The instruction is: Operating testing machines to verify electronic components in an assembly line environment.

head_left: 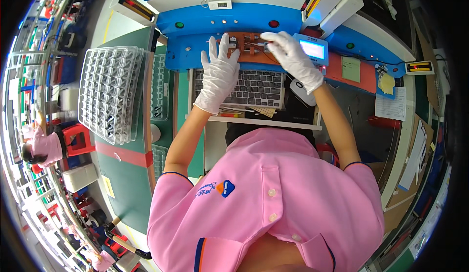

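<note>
White gloves cover the left hand (221, 74) and right hand (294, 57); pink polo shirt (273, 194), sleeves seemingly dark-trimmed.

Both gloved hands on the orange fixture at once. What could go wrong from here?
1. The right hand pinches a small part at the orange fixture, where thin wires run; a gloved fingertip could snag and tug one.
2. The left hand lies spread across the fixture's left side and reaches over the keyboard; the wrist might press keys.
3. The stack of clear trays overhangs the green bench edge near the left elbow; a bump may shift it.
</note>
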Action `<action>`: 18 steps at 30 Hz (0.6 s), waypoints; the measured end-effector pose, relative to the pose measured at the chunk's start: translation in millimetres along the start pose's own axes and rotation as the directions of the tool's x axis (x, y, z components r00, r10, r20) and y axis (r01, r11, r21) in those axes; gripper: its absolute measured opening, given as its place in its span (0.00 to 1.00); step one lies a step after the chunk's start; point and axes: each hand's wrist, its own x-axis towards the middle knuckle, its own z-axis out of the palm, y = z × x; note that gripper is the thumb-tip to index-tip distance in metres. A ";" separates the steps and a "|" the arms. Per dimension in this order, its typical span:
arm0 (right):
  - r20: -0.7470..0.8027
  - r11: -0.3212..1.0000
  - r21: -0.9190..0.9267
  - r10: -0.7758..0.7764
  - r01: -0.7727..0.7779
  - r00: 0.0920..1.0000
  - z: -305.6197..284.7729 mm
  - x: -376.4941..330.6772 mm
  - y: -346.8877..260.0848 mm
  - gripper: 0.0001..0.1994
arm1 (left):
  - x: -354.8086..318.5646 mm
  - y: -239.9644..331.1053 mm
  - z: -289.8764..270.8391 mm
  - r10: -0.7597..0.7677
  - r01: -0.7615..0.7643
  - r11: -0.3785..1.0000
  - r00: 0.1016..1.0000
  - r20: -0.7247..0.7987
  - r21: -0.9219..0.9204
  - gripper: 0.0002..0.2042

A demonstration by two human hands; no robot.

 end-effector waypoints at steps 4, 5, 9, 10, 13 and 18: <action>0.031 0.982 -0.106 -0.151 0.154 0.988 26.9 6.3 23.0 0.10 | 2.3 1.9 -4.9 0.008 -0.006 0.998 1.000 0.025 -0.068 0.15; 0.034 0.985 -0.090 -0.144 0.146 0.989 27.0 7.6 23.0 0.11 | 2.1 3.9 -5.5 0.004 -0.003 0.998 1.000 0.016 -0.067 0.13; 0.015 0.987 -0.101 -0.125 0.126 0.992 29.0 3.7 24.0 0.11 | 1.4 8.1 -2.2 -0.002 0.001 0.997 1.000 -0.011 -0.074 0.10; -0.004 0.981 -0.142 -0.136 0.134 0.991 30.4 3.8 22.2 0.11 | 2.9 9.0 -0.8 -0.004 0.002 0.997 1.000 -0.022 -0.079 0.10; -0.041 0.972 -0.202 -0.132 0.122 0.990 32.6 3.8 19.2 0.12 | 4.6 6.7 0.1 0.015 -0.019 0.996 0.999 -0.042 -0.093 0.09; -0.084 0.962 -0.129 -0.251 0.239 0.964 34.6 12.7 8.6 0.12 | 5.3 2.2 -14.2 -0.060 0.064 0.995 0.997 0.046 -0.078 0.10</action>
